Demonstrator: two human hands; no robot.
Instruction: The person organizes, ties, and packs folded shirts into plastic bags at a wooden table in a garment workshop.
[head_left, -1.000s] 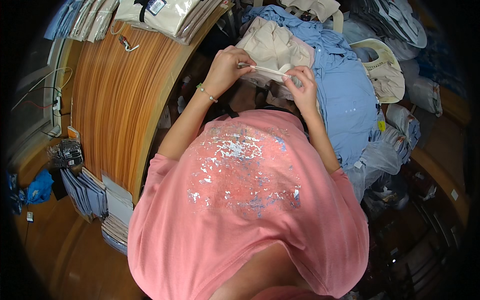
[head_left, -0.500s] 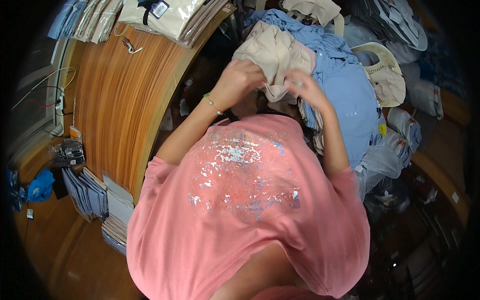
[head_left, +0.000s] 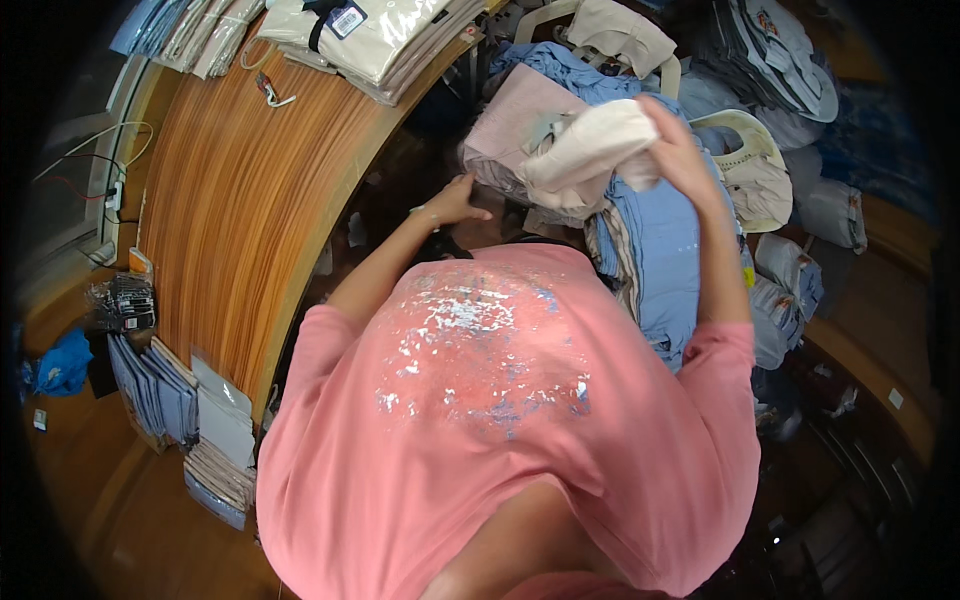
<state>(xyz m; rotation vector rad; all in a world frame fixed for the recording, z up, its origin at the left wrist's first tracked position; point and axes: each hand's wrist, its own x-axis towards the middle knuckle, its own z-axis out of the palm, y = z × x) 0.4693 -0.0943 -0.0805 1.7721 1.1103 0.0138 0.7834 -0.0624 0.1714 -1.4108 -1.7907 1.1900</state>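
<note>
A bunched cream cloth garment (head_left: 595, 145) hangs from my right hand (head_left: 682, 160), which is closed on its right end. It is held over a pile of clothes. Below it and to its left lies a folded pale pink-beige garment (head_left: 520, 115). My left hand (head_left: 458, 202) is beside that garment's near left corner, thumb and fingers apart, with nothing in it. I cannot tell whether its fingertips touch the cloth. Light blue garments (head_left: 655, 260) lie under my right forearm, with striped and beige folds (head_left: 618, 255) along their left edge.
On the left, a curved wood-grain table (head_left: 225, 200) carries bagged cream garments (head_left: 375, 45) and a small cord (head_left: 272, 92). A cream bag with a rounded handle (head_left: 750, 175) and plastic-wrapped packs (head_left: 835, 215) lie at right. Folded stacks (head_left: 155, 390) stand at lower left.
Both hands were on the cream garment. My right hand has lifted it to the right, uncovering the pink-beige garment, and my left hand has let go and moved left and down.
</note>
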